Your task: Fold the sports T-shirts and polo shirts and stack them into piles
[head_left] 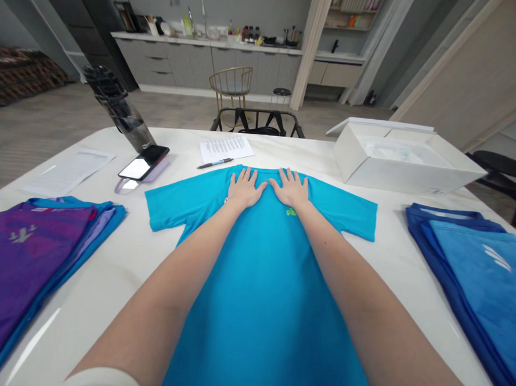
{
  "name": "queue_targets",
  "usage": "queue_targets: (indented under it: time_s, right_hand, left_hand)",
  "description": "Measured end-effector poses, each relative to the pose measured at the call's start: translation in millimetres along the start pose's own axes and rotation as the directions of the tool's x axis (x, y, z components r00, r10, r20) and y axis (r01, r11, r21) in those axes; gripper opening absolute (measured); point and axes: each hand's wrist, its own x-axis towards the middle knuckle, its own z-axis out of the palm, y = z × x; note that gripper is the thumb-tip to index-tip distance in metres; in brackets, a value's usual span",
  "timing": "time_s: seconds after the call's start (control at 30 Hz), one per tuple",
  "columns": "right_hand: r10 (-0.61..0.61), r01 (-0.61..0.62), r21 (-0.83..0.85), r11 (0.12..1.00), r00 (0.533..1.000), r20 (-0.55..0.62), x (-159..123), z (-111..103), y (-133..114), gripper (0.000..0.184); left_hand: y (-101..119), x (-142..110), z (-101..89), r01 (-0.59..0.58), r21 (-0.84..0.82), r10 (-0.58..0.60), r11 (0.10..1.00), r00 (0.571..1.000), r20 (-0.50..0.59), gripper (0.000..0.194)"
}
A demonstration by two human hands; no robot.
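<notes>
A turquoise T-shirt [261, 286] lies spread out on the white table, its collar toward the far side and both short sleeves stretched outward. My left hand [244, 189] rests flat on it just below the collar, fingers apart. Beside it, my right hand [290, 189] presses flat on the other side of the neckline, near a small green print. The two thumbs point toward each other with a narrow strip of fabric between them. Neither hand grips anything. My forearms cover part of the shirt's sides.
Folded purple and blue shirts [31, 249] are stacked at left, folded blue shirts [476, 259] at right. Beyond are a phone [144, 163], a clear bottle [129, 118], a pen [215, 163], printed sheets [226, 149] and an open white box [412, 170] on the table [139, 273].
</notes>
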Motion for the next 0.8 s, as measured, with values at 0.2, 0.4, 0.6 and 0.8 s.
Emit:
queue_targets:
  time_s: [0.2, 0.4, 0.6, 0.8]
  right_hand:
    - [0.012, -0.012, 0.004, 1.000, 1.000, 0.025, -22.5, -5.1, 23.1, 0.072]
    - [0.070, -0.070, -0.006, 0.998, 0.998, 0.005, -52.2, -22.9, 104.8, 0.063]
    - [0.235, -0.257, -0.155, 0.954, 0.961, -0.149, -83.4, -49.3, 197.3, 0.041]
    - [0.291, -0.328, -0.216, 0.920, 0.938, -0.187, -95.4, -60.1, 235.6, 0.029]
  left_hand:
    - [0.2, -0.7, -3.2, -0.034, 0.043, 0.033, 0.999, 0.999, 0.032, 0.077]
    - [45.7, 14.0, -9.5, -0.222, 0.069, 0.223, 0.973, 0.975, -0.009, 0.060]
    - [117.7, 40.7, -7.3, -0.368, 0.095, 0.376, 0.925, 0.924, -0.076, 0.043]
    - [152.9, 68.2, 5.3, -0.316, 0.104, 0.315, 0.943, 0.949, 0.029, 0.041]
